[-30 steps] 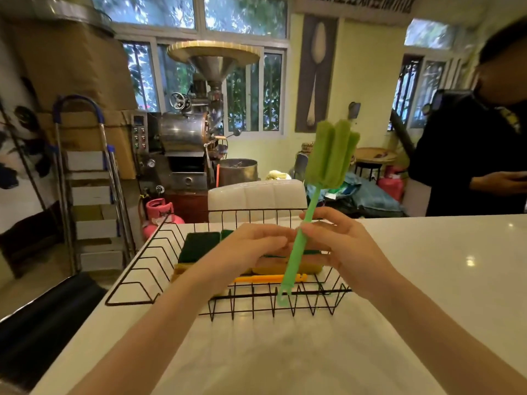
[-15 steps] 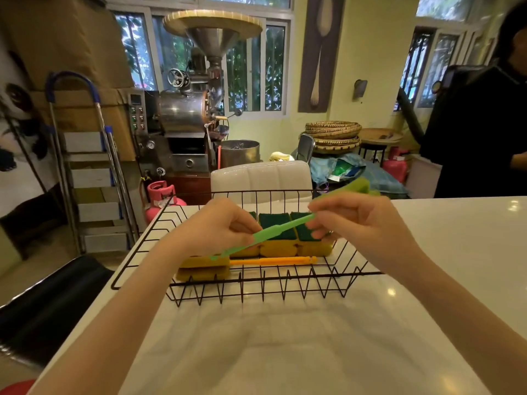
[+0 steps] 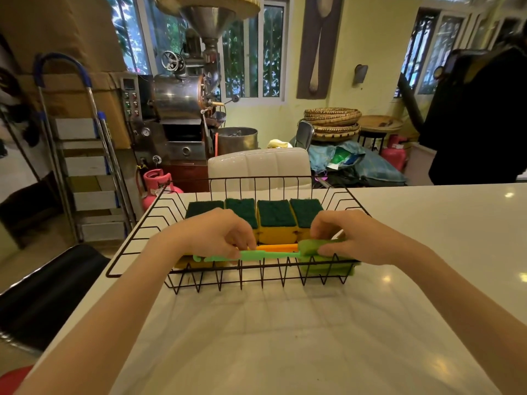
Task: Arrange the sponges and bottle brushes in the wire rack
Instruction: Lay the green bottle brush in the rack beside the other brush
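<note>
A black wire rack (image 3: 159, 205) stands on the white counter (image 3: 285, 332). Several yellow sponges with dark green tops (image 3: 275, 220) sit in a row along its back. A green bottle brush (image 3: 268, 255) lies level along the rack's front, foam head to the right. My left hand (image 3: 211, 233) pinches its handle. My right hand (image 3: 356, 238) presses on its foam head. An orange brush handle (image 3: 275, 247) lies just behind it, its head hidden under my right hand. More green foam (image 3: 328, 269) shows at the front right corner.
A white padded chair back (image 3: 258, 166) rises behind the rack. A person in black (image 3: 479, 115) stands at the far right beside the counter. A black stool (image 3: 42, 295) sits low at the left. A roasting machine, stepladder and pink gas cylinder stand beyond.
The green brush has gone from upright above the rack to tilted, then down flat along the rack's front. Both hands came down with it. The camera tilted downward.
</note>
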